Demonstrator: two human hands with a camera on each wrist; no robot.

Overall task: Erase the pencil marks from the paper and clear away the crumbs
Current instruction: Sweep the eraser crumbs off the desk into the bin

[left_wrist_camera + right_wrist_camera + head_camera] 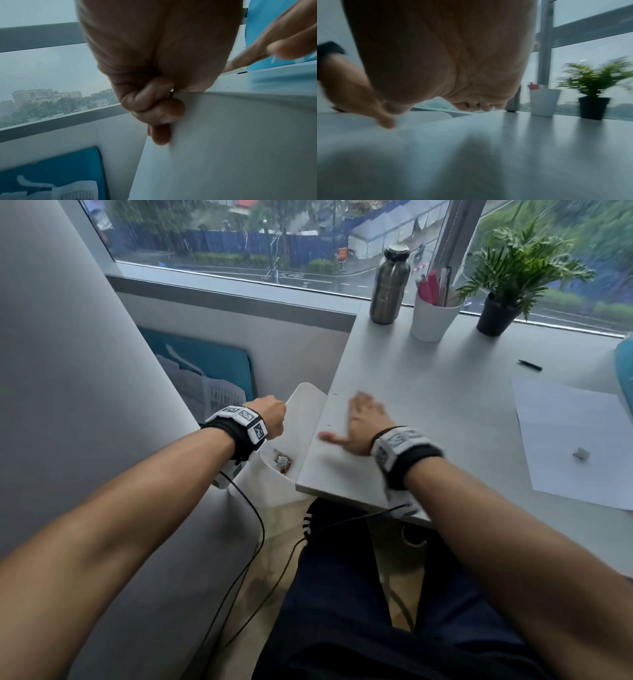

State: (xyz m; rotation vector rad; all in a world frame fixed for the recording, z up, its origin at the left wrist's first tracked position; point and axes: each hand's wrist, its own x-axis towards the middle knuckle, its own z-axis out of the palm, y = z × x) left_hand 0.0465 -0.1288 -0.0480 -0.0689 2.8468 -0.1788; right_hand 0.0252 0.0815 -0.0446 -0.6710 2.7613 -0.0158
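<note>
My left hand (272,419) grips the rim of a white bin (305,402) held against the desk's left edge; in the left wrist view its curled fingers (154,108) pinch the bin's wall (223,148). My right hand (359,422) lies flat and blurred on the white desk (428,371) close to that edge, fingers straight, thumb out toward the bin. The right wrist view shows its palm (445,60) low over the desk. The white paper (575,440) lies at the right with a small grey eraser (581,454) on it. The crumbs are too small to make out.
Wrappers (282,463) lie in the bin. A steel bottle (390,285), a white cup of pens (435,316) and a potted plant (513,275) stand by the window. A black pen (530,365) lies behind the paper. My legs are under the desk.
</note>
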